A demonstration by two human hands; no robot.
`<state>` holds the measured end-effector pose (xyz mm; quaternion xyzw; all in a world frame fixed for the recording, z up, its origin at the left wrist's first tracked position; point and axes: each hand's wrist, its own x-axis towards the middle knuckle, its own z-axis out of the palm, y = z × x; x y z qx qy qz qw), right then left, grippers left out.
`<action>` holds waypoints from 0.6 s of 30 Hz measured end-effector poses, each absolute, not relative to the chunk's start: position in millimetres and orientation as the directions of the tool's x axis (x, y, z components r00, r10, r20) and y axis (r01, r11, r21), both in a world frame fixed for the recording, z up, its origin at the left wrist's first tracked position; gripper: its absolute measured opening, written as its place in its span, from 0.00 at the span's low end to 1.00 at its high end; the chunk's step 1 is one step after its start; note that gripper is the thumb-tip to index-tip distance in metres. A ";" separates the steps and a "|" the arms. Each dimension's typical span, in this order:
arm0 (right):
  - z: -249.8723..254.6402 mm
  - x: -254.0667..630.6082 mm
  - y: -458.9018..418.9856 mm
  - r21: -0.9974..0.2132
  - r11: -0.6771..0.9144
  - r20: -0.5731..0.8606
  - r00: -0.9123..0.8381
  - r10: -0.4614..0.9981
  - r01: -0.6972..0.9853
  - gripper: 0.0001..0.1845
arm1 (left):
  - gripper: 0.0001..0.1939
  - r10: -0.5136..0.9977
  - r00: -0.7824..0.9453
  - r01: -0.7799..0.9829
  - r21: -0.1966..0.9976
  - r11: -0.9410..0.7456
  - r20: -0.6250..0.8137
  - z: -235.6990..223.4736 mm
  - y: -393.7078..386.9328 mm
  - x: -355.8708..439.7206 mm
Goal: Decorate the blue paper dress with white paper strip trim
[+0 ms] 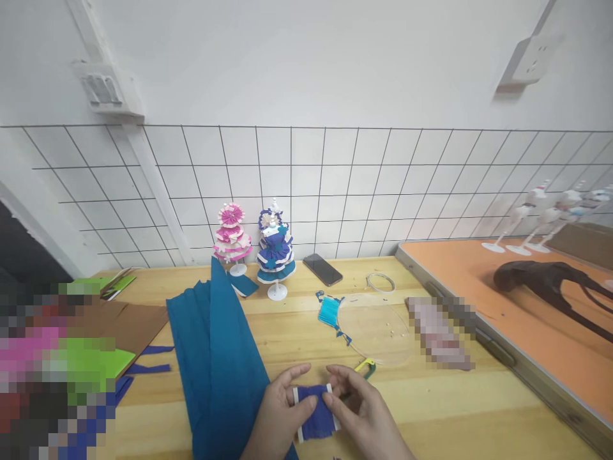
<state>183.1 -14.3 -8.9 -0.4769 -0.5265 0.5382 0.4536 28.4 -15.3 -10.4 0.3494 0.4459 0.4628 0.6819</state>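
Note:
Low in the middle of the view, both my hands pinch a small piece of dark blue crepe paper with white edges (317, 412) just above the wooden table (431, 409). My left hand (280, 415) grips its left side, thumb on top. My right hand (361, 412) grips its right side with fingers curled. A long folded sheet of teal crepe paper (215, 358) lies right beside my left hand. A small yellow-and-green tool (364, 366) lies just beyond my right hand's fingers.
Two paper-dress figurines, pink (232, 239) and blue (275, 252), stand at the back by the tiled wall. A phone (322, 269), a tape ring (382, 282), a clear round disc (376, 329) and a light blue paper bundle (329, 311) lie behind. An orange board (517, 300) with a dark animal figure (546, 284) is on the right.

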 end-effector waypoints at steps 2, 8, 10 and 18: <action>-10.5 181.8 -14.4 -0.999 -0.040 -0.035 -0.143 0.989 -0.034 0.24 | 0.39 0.936 0.194 -0.316 0.884 0.344 -0.294 -9.4 -15.6 29.9; -6.3 178.2 -18.2 -0.998 -0.032 -0.025 -0.117 0.993 -0.059 0.21 | 0.45 0.925 0.210 -0.287 0.884 0.368 -0.317 -6.6 -17.4 32.9; -1.8 178.3 -18.7 -0.999 -0.022 -0.018 -0.108 0.994 -0.035 0.21 | 0.48 0.918 0.220 -0.282 0.879 0.384 -0.331 -6.6 -18.0 32.6; -2.5 183.5 -16.5 -0.999 0.043 0.042 -0.076 0.996 0.013 0.20 | 0.41 0.919 0.253 -0.283 0.885 0.370 -0.304 -7.8 -18.4 32.8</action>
